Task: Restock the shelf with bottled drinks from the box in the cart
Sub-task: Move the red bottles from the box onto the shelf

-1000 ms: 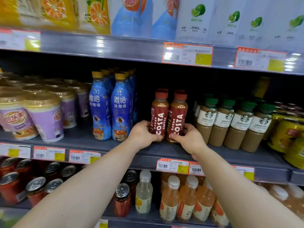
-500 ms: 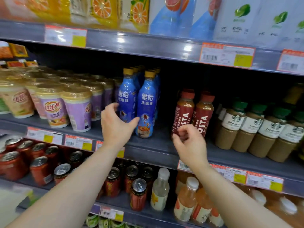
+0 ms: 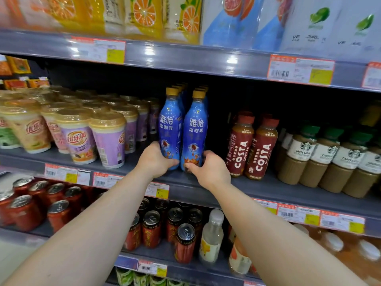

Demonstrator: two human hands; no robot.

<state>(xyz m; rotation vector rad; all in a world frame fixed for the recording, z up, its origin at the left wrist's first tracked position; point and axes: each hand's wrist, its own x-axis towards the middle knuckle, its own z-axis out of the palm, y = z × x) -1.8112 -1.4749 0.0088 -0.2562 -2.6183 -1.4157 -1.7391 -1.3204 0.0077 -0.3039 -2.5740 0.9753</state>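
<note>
From the head camera, both bare arms reach forward to the middle shelf [image 3: 288, 187]. The left hand [image 3: 155, 158] curls around the lower part of the left blue bottle [image 3: 170, 129], thumb across the front of its label, fingers wrapped behind and hidden. The right hand [image 3: 209, 168] grips the base of the right blue bottle [image 3: 194, 133], fingertips pinching at the bottom of its label. Both bottles stand upright at the shelf's front edge, touching each other, with gold caps, and more of the same kind line up behind them.

Just right of the right hand stand two red Costa coffee bottles [image 3: 252, 149], upright and side by side, apart from the blue pair. Further right is a row of Starbucks latte bottles [image 3: 321, 157] with green caps. Left of the left hand, a block of lidded milk tea cups [image 3: 90, 137] fills the shelf, the nearest purple one close to the left wrist.

Below the arms, on the lower shelf, red drink cans [image 3: 39, 205] sit under the left forearm and between the two arms, with a clear bottle with a white cap [image 3: 212, 238] just inside the right forearm. Above the hands, the top shelf carries cartons printed with oranges [image 3: 144, 15]. Price tags [image 3: 300, 69] run along the shelf edges.
</note>
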